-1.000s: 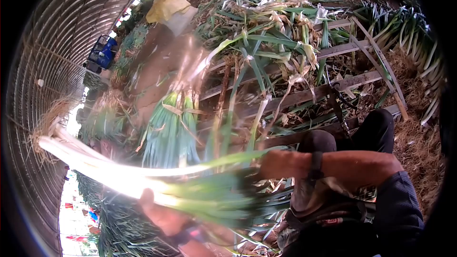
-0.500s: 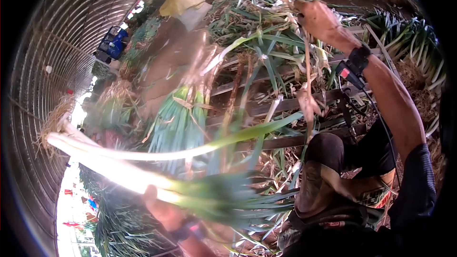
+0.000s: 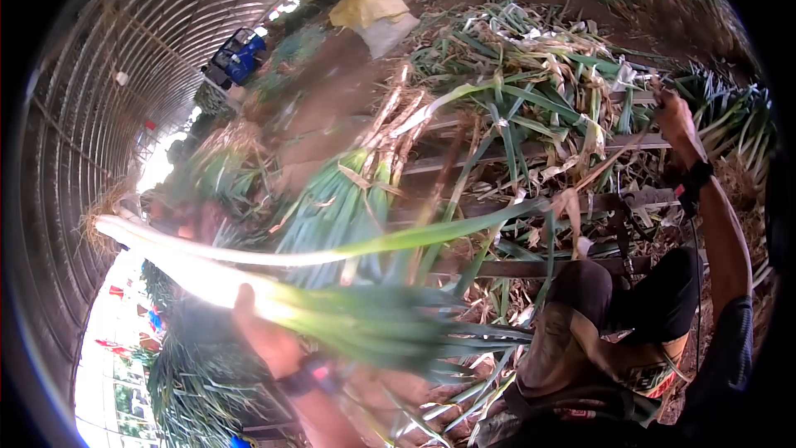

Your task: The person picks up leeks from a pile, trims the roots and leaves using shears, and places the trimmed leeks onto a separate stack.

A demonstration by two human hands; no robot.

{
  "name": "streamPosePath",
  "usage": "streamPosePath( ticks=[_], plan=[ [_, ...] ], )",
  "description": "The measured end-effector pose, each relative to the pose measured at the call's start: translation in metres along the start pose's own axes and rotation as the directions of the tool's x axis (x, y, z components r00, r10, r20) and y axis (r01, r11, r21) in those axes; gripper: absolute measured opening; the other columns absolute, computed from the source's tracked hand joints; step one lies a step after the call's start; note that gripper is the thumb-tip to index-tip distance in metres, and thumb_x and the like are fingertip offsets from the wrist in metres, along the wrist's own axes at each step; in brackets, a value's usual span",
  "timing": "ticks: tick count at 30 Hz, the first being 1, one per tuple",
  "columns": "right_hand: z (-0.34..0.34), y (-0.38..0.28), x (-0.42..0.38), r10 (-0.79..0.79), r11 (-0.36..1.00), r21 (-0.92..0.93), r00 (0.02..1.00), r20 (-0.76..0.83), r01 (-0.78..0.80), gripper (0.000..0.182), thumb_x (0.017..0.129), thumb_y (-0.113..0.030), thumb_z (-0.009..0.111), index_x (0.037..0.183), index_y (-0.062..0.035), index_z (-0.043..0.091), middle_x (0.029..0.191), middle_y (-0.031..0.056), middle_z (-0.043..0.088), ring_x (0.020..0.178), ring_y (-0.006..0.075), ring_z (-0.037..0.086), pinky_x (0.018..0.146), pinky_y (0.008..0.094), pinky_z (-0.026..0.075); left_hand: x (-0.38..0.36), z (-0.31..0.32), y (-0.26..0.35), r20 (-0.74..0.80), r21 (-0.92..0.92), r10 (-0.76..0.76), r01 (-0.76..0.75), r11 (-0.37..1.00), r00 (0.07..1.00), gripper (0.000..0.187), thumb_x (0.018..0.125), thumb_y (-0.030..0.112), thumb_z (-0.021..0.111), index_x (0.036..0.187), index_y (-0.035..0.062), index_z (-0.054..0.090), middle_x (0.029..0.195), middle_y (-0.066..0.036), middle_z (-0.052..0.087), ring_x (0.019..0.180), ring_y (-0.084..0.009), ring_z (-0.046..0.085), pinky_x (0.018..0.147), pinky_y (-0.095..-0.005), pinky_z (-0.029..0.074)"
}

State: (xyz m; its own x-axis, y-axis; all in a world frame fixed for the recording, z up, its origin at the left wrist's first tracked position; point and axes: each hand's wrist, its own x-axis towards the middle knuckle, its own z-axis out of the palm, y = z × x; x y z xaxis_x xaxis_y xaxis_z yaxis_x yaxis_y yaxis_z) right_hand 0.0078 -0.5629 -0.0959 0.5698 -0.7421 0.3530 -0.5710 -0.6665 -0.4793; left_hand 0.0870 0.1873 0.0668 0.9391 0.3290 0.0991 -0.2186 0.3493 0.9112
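Left hand (image 3: 264, 333) at seven o'clock clasps a bunch of long white-and-green leeks (image 3: 274, 303); right hand (image 3: 677, 120) at two o'clock pinches a dry tan leaf strip (image 3: 609, 158).

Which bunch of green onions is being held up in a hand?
The bunch of green onions with long white stalks, gripped by the left hand. The other bunches lie on the ground and wooden slats.

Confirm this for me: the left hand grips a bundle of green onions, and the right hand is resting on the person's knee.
Not quite. The head view shows the left hand gripping the bundle of green onions, but the right hand is not on the knee; it is raised well above it, out over the pile of cut leaves and wooden slats.
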Motion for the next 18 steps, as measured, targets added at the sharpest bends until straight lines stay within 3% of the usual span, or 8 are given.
streamPosePath(
  ticks=[4, 7, 10, 13, 14, 15, 17, 18],
  plan=[
    [-0.022, 0.024, 0.007, -0.031, 0.995, -0.094, 0.995, -0.09, 0.022, 0.041, 0.083, -0.014, 0.061, 0.123, -0.0088, 0.069, 0.108, 0.0256, 0.069, 0.104, 0.0434, 0.066, 0.087, 0.0501, 0.052, 0.012, 0.001, 0.014, 0.011, 0.106, 0.134, -0.134, 0.985, 0.991, 0.032, 0.101, 0.028, 0.059, 0.12, 0.002, 0.056, 0.104, -0.009, 0.06, 0.098, -0.0244, 0.06, 0.089, -0.0407, 0.049],
    [-0.041, 0.027, -0.004, 0.054, 0.998, 0.032, 0.996, -0.073, -0.052, 0.039, 0.085, -0.014, 0.061, 0.123, -0.0082, 0.067, 0.106, 0.0251, 0.07, 0.101, 0.045, 0.066, 0.083, 0.0506, 0.053, 0.015, 0.015, 0.027, 0.0, 0.169, 0.178, -0.176, 0.97, 0.984, 0.036, 0.102, 0.029, 0.058, 0.123, 0.0004, 0.056, 0.107, -0.011, 0.062, 0.099, -0.0252, 0.061, 0.091, -0.041, 0.049],
    [-0.025, 0.082, 0.006, -0.035, 0.998, -0.053, 0.998, -0.055, 0.032, 0.035, 0.085, -0.013, 0.066, 0.119, -0.0041, 0.067, 0.1, 0.0255, 0.07, 0.095, 0.0449, 0.068, 0.08, 0.0508, 0.053, 0.021, 0.02, 0.039, -0.024, 0.206, 0.244, -0.234, 0.95, 0.969, 0.041, 0.103, 0.029, 0.056, 0.129, -0.0023, 0.057, 0.114, -0.014, 0.063, 0.105, -0.0265, 0.062, 0.094, -0.0403, 0.049],
    [-0.014, 0.093, -0.011, -0.26, 0.965, 0.002, 0.951, 0.169, 0.264, 0.037, 0.083, -0.013, 0.07, 0.118, -0.001, 0.065, 0.092, 0.0238, 0.07, 0.087, 0.0429, 0.069, 0.076, 0.0488, 0.055, 0.023, 0.028, 0.048, -0.032, 0.287, 0.352, -0.329, 0.9, 0.935, 0.042, 0.102, 0.023, 0.057, 0.134, -0.0045, 0.057, 0.122, -0.017, 0.064, 0.109, -0.0273, 0.062, 0.097, -0.0388, 0.049],
    [-0.027, 0.063, -0.027, -0.27, 0.943, -0.132, 0.934, 0.234, 0.306, 0.044, 0.081, -0.013, 0.076, 0.121, -0.0006, 0.062, 0.088, 0.0217, 0.07, 0.082, 0.0388, 0.07, 0.075, 0.0463, 0.056, 0.024, 0.031, 0.051, -0.03, 0.318, 0.392, -0.363, 0.876, 0.92, 0.042, 0.102, 0.02, 0.057, 0.136, -0.005, 0.056, 0.125, -0.018, 0.063, 0.111, -0.0274, 0.063, 0.097, -0.0383, 0.049],
    [-0.043, 0.022, -0.041, -0.221, 0.95, -0.145, 0.926, 0.306, 0.275, 0.048, 0.08, -0.013, 0.077, 0.124, -0.0012, 0.061, 0.09, 0.0213, 0.07, 0.084, 0.037, 0.07, 0.075, 0.0456, 0.056, 0.026, 0.031, 0.053, 0.104, 0.53, 0.533, -0.5, 0.685, 0.84, 0.042, 0.101, 0.017, 0.058, 0.136, -0.0051, 0.056, 0.125, -0.018, 0.063, 0.11, -0.0272, 0.063, 0.097, -0.0379, 0.05],
    [-0.067, -0.036, -0.06, -0.119, 0.959, -0.182, 0.887, 0.447, 0.22, 0.055, 0.079, -0.015, 0.08, 0.129, -0.0025, 0.058, 0.094, 0.0206, 0.071, 0.087, 0.0336, 0.071, 0.077, 0.0441, 0.056, 0.031, 0.026, 0.057, 0.439, 0.754, 0.64, -0.646, 0.12, 0.631, 0.042, 0.1, 0.01, 0.059, 0.138, -0.0054, 0.056, 0.127, -0.017, 0.063, 0.109, -0.0267, 0.063, 0.097, -0.0372, 0.05],
    [-0.064, -0.036, -0.062, -0.214, 0.952, -0.096, 0.857, 0.469, 0.291, 0.056, 0.081, -0.016, 0.08, 0.131, -0.0038, 0.058, 0.098, 0.0194, 0.072, 0.089, 0.0313, 0.071, 0.078, 0.0435, 0.057, 0.023, 0.038, 0.067, 0.446, 0.791, 0.605, -0.607, 0.078, 0.659, 0.042, 0.098, 0.007, 0.061, 0.137, -0.0054, 0.056, 0.126, -0.017, 0.063, 0.109, -0.0268, 0.063, 0.096, -0.0375, 0.051]
  ],
)
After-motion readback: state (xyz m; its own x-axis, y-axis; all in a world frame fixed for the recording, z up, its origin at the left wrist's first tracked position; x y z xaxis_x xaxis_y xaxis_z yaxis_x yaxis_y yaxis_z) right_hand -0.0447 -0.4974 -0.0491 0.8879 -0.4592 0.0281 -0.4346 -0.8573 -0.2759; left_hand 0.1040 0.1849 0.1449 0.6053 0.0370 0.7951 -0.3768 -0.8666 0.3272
